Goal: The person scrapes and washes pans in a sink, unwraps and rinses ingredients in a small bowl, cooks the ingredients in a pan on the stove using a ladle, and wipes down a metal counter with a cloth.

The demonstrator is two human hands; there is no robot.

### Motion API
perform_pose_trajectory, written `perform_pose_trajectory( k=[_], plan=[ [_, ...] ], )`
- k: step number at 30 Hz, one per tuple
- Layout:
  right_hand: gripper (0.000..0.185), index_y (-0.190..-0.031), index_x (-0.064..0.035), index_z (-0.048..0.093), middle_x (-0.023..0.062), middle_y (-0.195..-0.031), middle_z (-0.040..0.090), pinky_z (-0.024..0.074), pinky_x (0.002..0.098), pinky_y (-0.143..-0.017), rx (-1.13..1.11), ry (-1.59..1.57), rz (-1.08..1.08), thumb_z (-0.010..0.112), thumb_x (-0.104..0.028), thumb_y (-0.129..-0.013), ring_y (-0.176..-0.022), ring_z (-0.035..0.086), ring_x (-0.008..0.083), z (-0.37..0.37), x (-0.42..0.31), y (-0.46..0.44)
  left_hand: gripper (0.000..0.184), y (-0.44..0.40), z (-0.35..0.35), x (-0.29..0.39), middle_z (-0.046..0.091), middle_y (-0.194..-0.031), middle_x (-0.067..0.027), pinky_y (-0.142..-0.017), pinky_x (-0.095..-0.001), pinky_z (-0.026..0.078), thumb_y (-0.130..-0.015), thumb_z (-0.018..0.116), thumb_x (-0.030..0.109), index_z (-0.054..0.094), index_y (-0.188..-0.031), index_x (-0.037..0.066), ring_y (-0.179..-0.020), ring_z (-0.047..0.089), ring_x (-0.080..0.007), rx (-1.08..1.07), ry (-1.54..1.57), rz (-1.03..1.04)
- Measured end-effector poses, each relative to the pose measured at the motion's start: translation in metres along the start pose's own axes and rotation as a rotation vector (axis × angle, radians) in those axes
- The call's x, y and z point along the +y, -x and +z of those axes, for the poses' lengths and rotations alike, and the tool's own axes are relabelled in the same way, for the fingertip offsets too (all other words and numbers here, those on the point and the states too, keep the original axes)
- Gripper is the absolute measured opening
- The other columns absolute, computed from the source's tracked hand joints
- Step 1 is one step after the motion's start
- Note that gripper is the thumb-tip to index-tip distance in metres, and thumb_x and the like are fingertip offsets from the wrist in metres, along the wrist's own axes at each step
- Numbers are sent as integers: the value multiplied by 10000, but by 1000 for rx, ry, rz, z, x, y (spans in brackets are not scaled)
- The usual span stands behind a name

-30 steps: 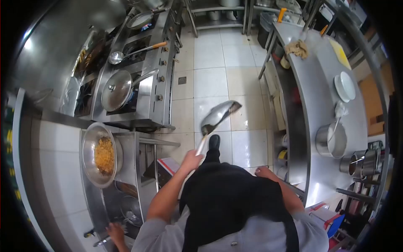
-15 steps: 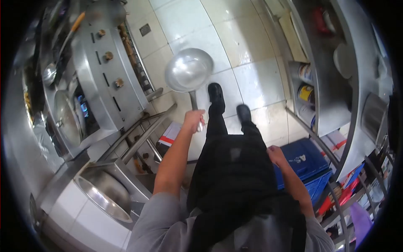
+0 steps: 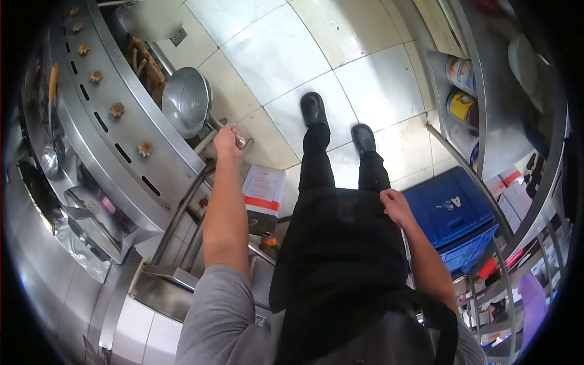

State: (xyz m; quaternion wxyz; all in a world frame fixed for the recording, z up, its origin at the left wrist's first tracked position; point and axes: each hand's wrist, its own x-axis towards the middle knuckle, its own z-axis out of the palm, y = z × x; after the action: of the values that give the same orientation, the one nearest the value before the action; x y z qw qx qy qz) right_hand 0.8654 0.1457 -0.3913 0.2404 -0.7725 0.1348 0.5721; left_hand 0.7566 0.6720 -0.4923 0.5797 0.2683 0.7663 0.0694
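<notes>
A steel wok (image 3: 186, 102) hangs from my left hand (image 3: 227, 142), whose fingers are wrapped round its long metal handle. The inside of the wok shows and looks bare. It is tilted and close beside the front of the stove (image 3: 125, 140); I cannot tell whether the two touch. My right hand (image 3: 395, 207) hangs by the edge of my black apron (image 3: 347, 243), its fingers loosely curled with nothing seen in them. A blue lidded bin (image 3: 447, 204) is just to its right.
On the stove top at left lie a ladle (image 3: 50, 159) and a glass lid (image 3: 91, 204). A white and red tin (image 3: 263, 185) stands on the tiled floor (image 3: 274, 67). Steel shelving at right holds several cans, one with a yellow label (image 3: 463, 108). Metal rails (image 3: 182, 213) run below the stove.
My left hand has swung the wok leftward toward the stove. My view has turned and shifted, with more of the stove front and the floor tin showing. My right hand stays low by the apron.
</notes>
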Motion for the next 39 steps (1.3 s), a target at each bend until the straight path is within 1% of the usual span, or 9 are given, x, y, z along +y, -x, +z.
perform_pose_trajectory(
  k=[6, 8, 9, 11, 15, 24, 28, 30, 39],
  plan=[
    [268, -1044, -10, 681, 37, -773, 633, 465, 291, -553, -24, -19, 168, 602, -254, -966, -598, 557, 108, -18, -34, 3, 123, 1, -28, -31, 509, -635, -10, -488, -376, 472, -860, 643, 65, 527, -821, 77, -506, 498, -163, -13, -423, 107],
    [272, -1044, -9, 680, 34, -764, 626, 466, 293, -556, -20, -9, 148, 602, -258, -970, -596, 557, 111, -19, -42, 3, 136, 2, -36, -56, 521, -654, -24, -447, -347, 430, -830, 667, 71, 533, -854, 68, -500, 489, -166, 439, -1238, 709],
    [276, -1044, -8, 679, 31, -756, 619, 467, 295, -560, -18, -5, 133, 601, -263, -973, -595, 557, 114, -18, -45, 1, 136, 7, -34, -63, 521, -654, -24, -447, -347, 430, -830, 667, 71, 533, -854, 68, -500, 489, -166, 444, -1229, 706],
    [276, -1047, -9, 678, 30, -755, 618, 469, 295, -562, -22, 4, 93, 599, -264, -976, -600, 557, 115, -16, -53, -4, 160, 37, -10, -63, 515, -668, -18, -421, -319, 398, -817, 689, 91, 547, -887, 69, -505, 479, -147, -71, -490, 46],
    [276, -1053, -13, 676, 32, -766, 627, 475, 297, -571, -56, -4, 64, 598, -267, -979, -624, 564, 117, -12, -77, -8, 172, 61, 36, -63, 500, -669, -14, -420, -297, 372, -808, 700, 99, 544, -873, 66, -495, 455, -132, -140, -428, 43],
    [284, -1075, -1, 677, 41, -753, 632, 474, 300, -546, -30, 31, 99, 606, -251, -961, -575, 567, 126, -25, -86, -13, 290, -141, -33, -84, 663, -784, -104, -594, -385, 503, -868, 717, 326, 654, -925, 48, -672, 638, -269, 315, -540, 488],
    [286, -1082, 3, 685, 47, -748, 641, 474, 298, -536, -2, 71, 79, 609, -238, -947, -554, 573, 131, -26, -56, -27, 520, -66, -20, 36, 705, -977, -208, -725, -436, 538, -888, 721, 436, 663, -1049, -55, -851, 695, -311, 540, -291, 160],
    [285, -1079, 4, 691, 63, -743, 647, 483, 297, -546, -4, 63, 136, 604, -230, -941, -572, 587, 127, -27, -63, -20, 841, -68, -30, 67, 486, -1475, -230, -1087, -501, 415, -899, 694, 551, 411, -1490, 24, -1332, 501, -374, 295, -35, -126],
    [298, -717, -18, 572, 99, -613, 533, 410, 444, -561, -210, 260, -359, 527, -254, -893, -579, 505, 222, 7, -72, 11, 1023, 23, 19, -73, 368, -1518, -356, -1192, -427, 305, -881, 694, 529, 227, -1518, -121, -1415, 390, -433, -408, -965, 437]
  ],
)
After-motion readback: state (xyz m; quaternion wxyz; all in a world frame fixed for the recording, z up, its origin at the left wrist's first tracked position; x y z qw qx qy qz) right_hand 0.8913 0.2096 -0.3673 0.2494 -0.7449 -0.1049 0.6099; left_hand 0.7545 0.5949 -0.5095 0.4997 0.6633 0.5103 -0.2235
